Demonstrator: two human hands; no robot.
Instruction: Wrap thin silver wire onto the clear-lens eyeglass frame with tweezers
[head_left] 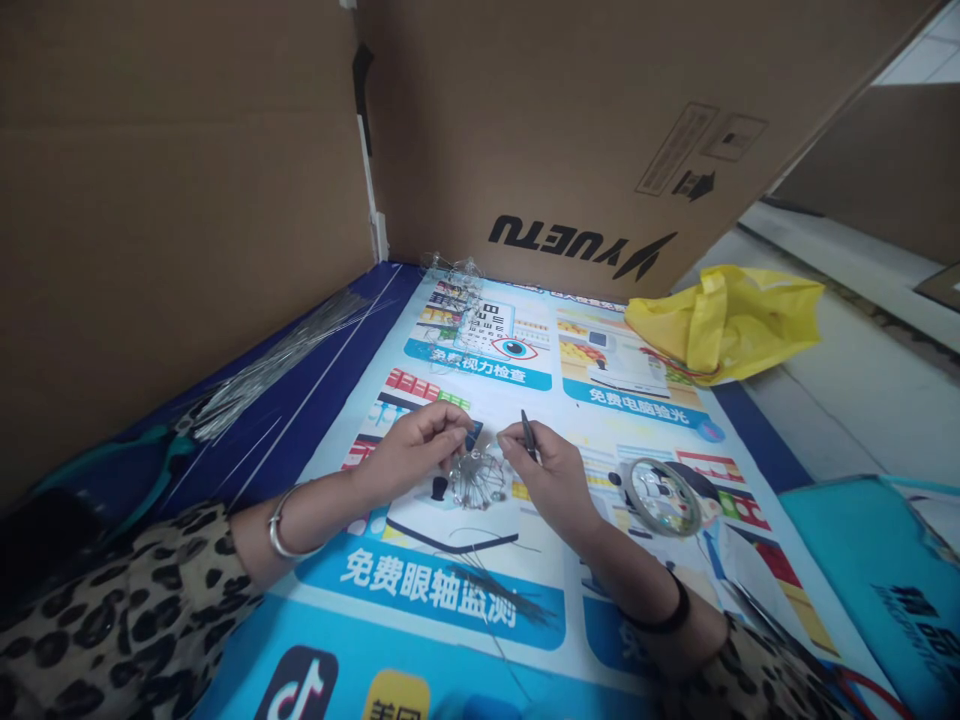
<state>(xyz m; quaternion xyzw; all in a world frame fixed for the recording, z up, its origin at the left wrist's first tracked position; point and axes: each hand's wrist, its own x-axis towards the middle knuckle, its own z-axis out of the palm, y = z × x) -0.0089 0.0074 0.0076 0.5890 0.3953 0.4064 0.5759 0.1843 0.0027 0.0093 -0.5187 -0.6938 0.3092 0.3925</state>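
Observation:
A wire ornament, with thin silvery loops fanned out and small clear beads, hangs between my two hands just above the printed sheet. My left hand is closed in a pinch at its upper left edge. On the other side, my right hand has its fingers closed round a slim black tool, whose upper end sticks up past the knuckles. Its thumb and index fingertip meet near the ornament's upper right edge; the tool's lower end is hidden. Below lie dark thin wire lengths.
A bundle of silvery wires and teal-handled pliers lie left. Finished-looking wire pieces sit at the back. A round dish of beads, scissors and a yellow bag are right. Cardboard walls stand behind.

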